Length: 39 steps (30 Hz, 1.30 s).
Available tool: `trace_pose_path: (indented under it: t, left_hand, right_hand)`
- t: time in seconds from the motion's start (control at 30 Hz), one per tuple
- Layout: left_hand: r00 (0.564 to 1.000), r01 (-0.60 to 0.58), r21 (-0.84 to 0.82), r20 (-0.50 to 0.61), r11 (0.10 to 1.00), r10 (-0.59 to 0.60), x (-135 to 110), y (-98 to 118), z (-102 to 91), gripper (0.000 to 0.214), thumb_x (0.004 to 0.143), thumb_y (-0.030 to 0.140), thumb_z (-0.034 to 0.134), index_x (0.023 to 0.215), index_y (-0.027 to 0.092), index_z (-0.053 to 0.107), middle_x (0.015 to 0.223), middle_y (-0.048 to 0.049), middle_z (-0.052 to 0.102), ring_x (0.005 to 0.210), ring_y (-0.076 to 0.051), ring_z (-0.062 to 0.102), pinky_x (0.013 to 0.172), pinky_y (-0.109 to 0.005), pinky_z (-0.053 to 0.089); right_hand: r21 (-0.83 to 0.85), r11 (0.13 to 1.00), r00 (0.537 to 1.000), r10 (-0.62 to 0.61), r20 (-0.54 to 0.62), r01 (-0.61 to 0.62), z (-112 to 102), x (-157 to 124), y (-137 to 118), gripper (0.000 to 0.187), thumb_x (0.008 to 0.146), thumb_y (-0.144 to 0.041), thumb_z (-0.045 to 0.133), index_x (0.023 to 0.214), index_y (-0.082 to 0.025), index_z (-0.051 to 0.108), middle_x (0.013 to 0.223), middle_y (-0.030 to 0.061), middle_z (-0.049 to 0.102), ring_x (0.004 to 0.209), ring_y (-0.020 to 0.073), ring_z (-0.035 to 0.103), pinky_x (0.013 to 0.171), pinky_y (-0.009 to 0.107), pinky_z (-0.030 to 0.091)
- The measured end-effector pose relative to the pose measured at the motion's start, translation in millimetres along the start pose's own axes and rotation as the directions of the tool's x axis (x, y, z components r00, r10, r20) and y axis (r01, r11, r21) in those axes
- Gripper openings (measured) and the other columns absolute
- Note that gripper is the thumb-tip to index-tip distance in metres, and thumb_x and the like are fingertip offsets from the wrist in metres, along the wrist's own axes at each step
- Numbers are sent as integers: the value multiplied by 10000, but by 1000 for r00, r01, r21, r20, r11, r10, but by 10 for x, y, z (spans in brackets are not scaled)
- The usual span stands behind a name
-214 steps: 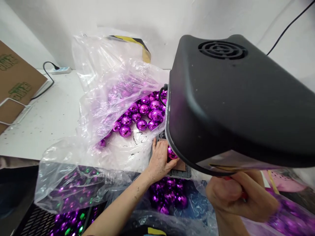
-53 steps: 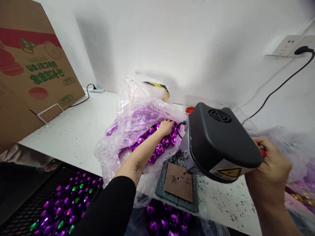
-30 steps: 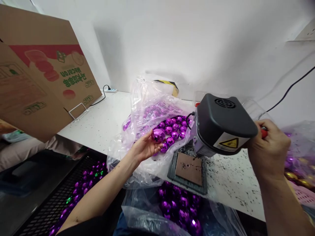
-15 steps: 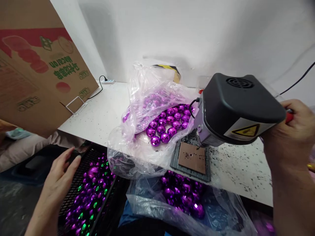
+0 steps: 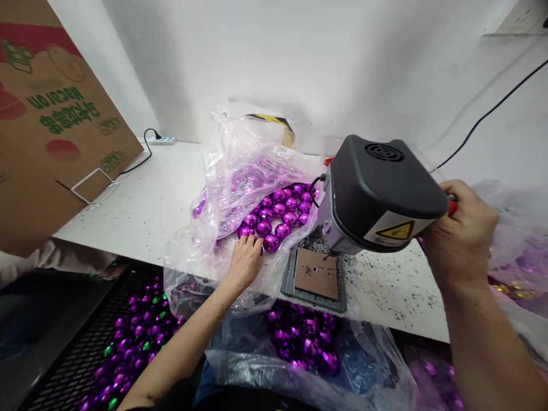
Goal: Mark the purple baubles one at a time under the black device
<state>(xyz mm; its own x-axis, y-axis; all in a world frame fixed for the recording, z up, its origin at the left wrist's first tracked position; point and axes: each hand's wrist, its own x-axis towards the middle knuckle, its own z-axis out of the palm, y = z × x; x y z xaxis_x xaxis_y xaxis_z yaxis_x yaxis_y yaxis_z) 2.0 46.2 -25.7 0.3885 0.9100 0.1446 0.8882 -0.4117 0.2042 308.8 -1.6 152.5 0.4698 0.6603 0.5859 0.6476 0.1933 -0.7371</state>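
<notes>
My right hand (image 5: 464, 234) is closed around the red handle (image 5: 452, 204) of a black-housed bench machine (image 5: 385, 182) with a yellow warning triangle. Below the machine's head sits a square brown plate (image 5: 315, 273) with a small hole, on a dark base (image 5: 338, 302). My left hand (image 5: 247, 260) reaches to the front of a pile of shiny faceted purple balls (image 5: 278, 211), its fingers bent together over a ball at the edge. That ball is mostly hidden under the fingers. The pile lies partly inside a clear plastic bag (image 5: 218, 154).
A black mesh crate (image 5: 64, 348) at lower left holds small purple and green balls. More purple balls (image 5: 303, 337) lie in a plastic bag at my lap. A cardboard box (image 5: 68, 188) stands at left, near a power strip (image 5: 162, 140). Dark flecks litter the white table (image 5: 385, 291).
My left hand has moved right and up from above the crate to the purple balls on the table, and its fingers have closed. My right hand stays on the handle; the view has shifted right.
</notes>
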Motion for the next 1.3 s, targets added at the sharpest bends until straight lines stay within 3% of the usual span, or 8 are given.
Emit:
trace_pose_path:
  t: [0.17, 0.23, 0.33, 0.43, 0.53, 0.9, 1.13, 1.3]
  left_hand:
    - [997, 69, -273, -5, 960, -74, -164, -178, 31, 376, 886, 143, 635, 1259, 183, 607, 1303, -145, 606, 1230, -327, 553, 1060, -495, 451]
    - [988, 117, -536, -22, 836, -153, -206, -195, -1, 354, 891, 201, 661, 1242, 198, 614, 1276, -120, 627, 1227, -305, 572, 1085, -480, 444]
    - [951, 227, -922, 141, 313, -276, -249, -136, -93, 361, 940, 412, 648, 1227, 194, 617, 1137, -94, 677, 1077, -264, 663, 951, -413, 543]
    - [912, 349, -891, 394, -289, -113, -261, 10, -175, 441, 973, 526, 587, 1232, 171, 617, 1085, -118, 713, 930, -244, 728, 759, -335, 600]
    - [853, 476, -693, 514, -541, 92, -236, 179, -194, 442, 1004, 520, 543, 1198, 134, 633, 1061, -154, 740, 827, -227, 752, 663, -294, 605]
    - [762, 554, -439, 611, -708, 217, -197, 516, -113, 489, 1089, 448, 348, 1088, 73, 663, 993, -181, 758, 773, -197, 754, 648, -252, 587]
    - [775, 493, -515, 627, -701, 84, -204, 533, -149, 313, 1069, 304, 450, 1080, 70, 658, 998, -175, 761, 835, -216, 762, 694, -266, 598]
    - [767, 580, -542, 615, -609, 183, -195, 585, -26, 384, 1008, 462, 568, 1085, 103, 678, 1005, -143, 755, 736, -184, 725, 611, -251, 563]
  right_hand:
    - [38, 999, 998, 13, -55, -11, 28, 10, 60, 260, 756, -400, 593, 764, -141, 581, 593, -15, 443, 496, 55, 365, 415, 170, 267]
    - [34, 999, 997, -2, -73, 4, 38, 17, 84, 237, 747, -379, 588, 756, -142, 583, 604, -6, 452, 511, 60, 372, 423, 168, 272]
    - [11, 1000, 996, -28, -79, 29, 42, 25, 88, 229, 740, -371, 572, 737, -142, 577, 609, 5, 454, 535, 61, 374, 441, 161, 258]
    - [-7, 1000, 998, -6, -64, 5, 36, 25, 60, 230, 734, -371, 552, 743, -143, 577, 597, 2, 443, 518, 60, 357, 435, 167, 240]
    - [-10, 1000, 998, -1, -55, 0, 28, 26, 24, 242, 733, -385, 549, 736, -143, 567, 587, 1, 438, 501, 60, 352, 431, 173, 246]
    - [-36, 999, 999, -18, -28, 17, -2, 12, 56, 341, 806, -470, 588, 748, -134, 587, 584, -15, 438, 507, 47, 361, 450, 181, 274]
    - [-31, 998, 998, -53, -43, 52, 20, 25, 39, 299, 813, -419, 574, 714, -137, 565, 585, -12, 392, 533, 42, 313, 466, 183, 215]
    - [-12, 996, 995, -94, -40, 93, 13, 43, 36, 262, 832, -381, 563, 730, -140, 559, 577, -16, 406, 521, 43, 330, 472, 185, 221]
